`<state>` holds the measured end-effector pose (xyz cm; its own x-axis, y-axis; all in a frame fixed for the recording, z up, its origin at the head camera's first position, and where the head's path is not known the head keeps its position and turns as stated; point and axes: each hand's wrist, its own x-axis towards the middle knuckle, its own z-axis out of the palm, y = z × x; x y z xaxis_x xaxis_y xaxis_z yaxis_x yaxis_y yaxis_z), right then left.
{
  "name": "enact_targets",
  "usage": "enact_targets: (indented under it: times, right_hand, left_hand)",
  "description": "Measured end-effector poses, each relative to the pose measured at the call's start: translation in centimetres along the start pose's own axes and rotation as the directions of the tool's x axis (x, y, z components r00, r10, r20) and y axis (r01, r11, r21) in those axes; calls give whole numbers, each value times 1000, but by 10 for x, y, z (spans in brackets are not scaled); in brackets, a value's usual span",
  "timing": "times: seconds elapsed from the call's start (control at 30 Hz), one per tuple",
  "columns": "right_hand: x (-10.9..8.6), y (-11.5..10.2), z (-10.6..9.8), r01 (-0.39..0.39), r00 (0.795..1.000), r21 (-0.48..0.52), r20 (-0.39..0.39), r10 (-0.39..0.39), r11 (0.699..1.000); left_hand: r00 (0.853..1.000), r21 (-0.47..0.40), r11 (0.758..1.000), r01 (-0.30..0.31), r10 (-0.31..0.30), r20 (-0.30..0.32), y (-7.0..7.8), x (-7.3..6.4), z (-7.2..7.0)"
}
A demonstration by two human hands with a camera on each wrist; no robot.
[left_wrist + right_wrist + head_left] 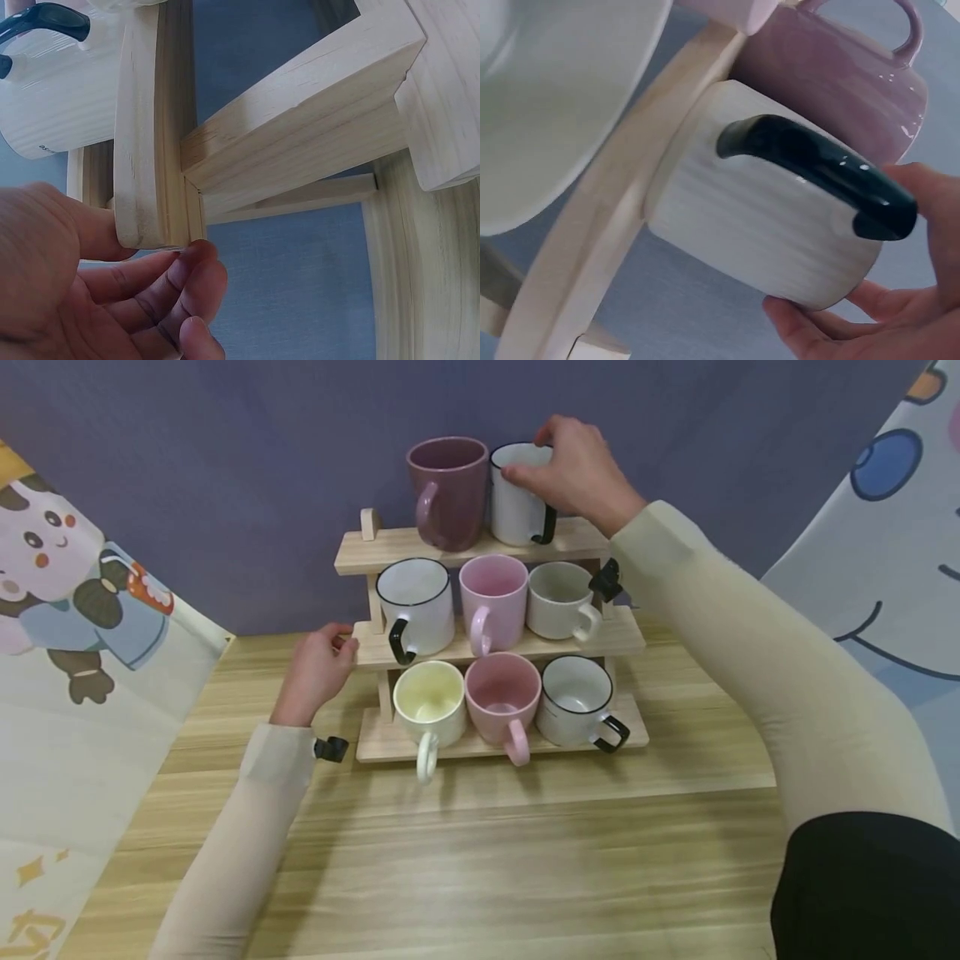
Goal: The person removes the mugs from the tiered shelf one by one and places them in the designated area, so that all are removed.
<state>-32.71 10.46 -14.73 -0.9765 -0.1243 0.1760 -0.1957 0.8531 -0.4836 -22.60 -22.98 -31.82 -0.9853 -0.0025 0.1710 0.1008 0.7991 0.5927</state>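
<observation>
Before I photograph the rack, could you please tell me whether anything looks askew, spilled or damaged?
Nothing stands out: all eight mugs stand upright on the rack, with no visible spill or damage.

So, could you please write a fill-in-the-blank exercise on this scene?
The right grip holds a white mug on the ____ shelf.
The left grip pinches the ____ shelf by its end.
On the bottom shelf, a pink mug stands between another white mug and a ____ mug.
Altogether, the rack bears ____ mugs.
Missing words: top; middle; yellow; eight.
</observation>
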Motion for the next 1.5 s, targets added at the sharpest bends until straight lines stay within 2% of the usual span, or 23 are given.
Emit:
enact_targets:
  times: [0.2, 0.53, 0.87, 1.07, 1.27, 1.37, 1.5]
  right_hand:
    - [-7, 8, 1, 30, 997, 14, -67, -29, 999]
    - [-25, 20, -5, 92, 989, 31, -122, -87, 995]
    - [-60, 41, -35, 101, 966, 22, -241, -93, 995]
    - [-82, 62, -53, 71, 942, 32, -332, -57, 997]
    - [-106, 90, -60, 4, 924, 27, -383, 7, 1000]
    - [-116, 106, -59, -44, 923, 14, -383, 46, 999]
    - [-124, 132, -52, -68, 927, 13, -368, 68, 998]
  left_hand:
    - [1000, 3, 1000, 8, -8, 10, 0, 0, -2]
    - [1000, 3, 1000, 0, 0, 6, -4, 4, -6]
    - [999, -4, 1000, 9, -9, 34, -5, 4, -11]
    - [999, 14, 1000, 10, -11, 33, -7, 5, -16]
    - [1000, 23, 999, 23, -24, 17, -11, 2, -16]
    - [999, 15, 1000, 28, -28, 16, -12, 0, -16]
    - [999, 12, 999, 33, -33, 14, -12, -1, -17]
